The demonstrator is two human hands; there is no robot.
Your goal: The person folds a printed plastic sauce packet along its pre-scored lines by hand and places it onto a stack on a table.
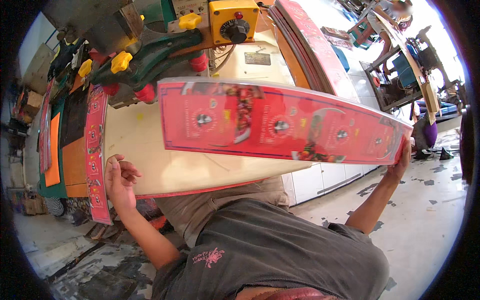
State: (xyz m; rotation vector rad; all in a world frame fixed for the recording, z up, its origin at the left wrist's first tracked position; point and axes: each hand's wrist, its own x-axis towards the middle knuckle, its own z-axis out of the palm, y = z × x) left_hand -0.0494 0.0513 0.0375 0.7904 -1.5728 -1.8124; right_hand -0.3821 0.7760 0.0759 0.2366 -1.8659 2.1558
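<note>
A long red printed sheet (295,125) with repeated pictures of food and round emblems stretches across the view above the table, its surface shiny. Its right end is gripped by my right hand (401,159), whose fingers are partly behind the sheet. My left hand (121,181) is raised, palm up, fingers loosely bent and apart, with nothing in it. Just left of that hand, a narrow red printed strip (94,160) lies along the left side of the pale work table (135,130). The held sheet's left end hangs free over the table.
A green machine frame (165,57) with yellow knobs and red feet stands at the far side, beside a yellow control box (234,22) with a black dial. Stacked red sheets (315,50) lie at the back right. Another person (387,20) sits by a bench farther off.
</note>
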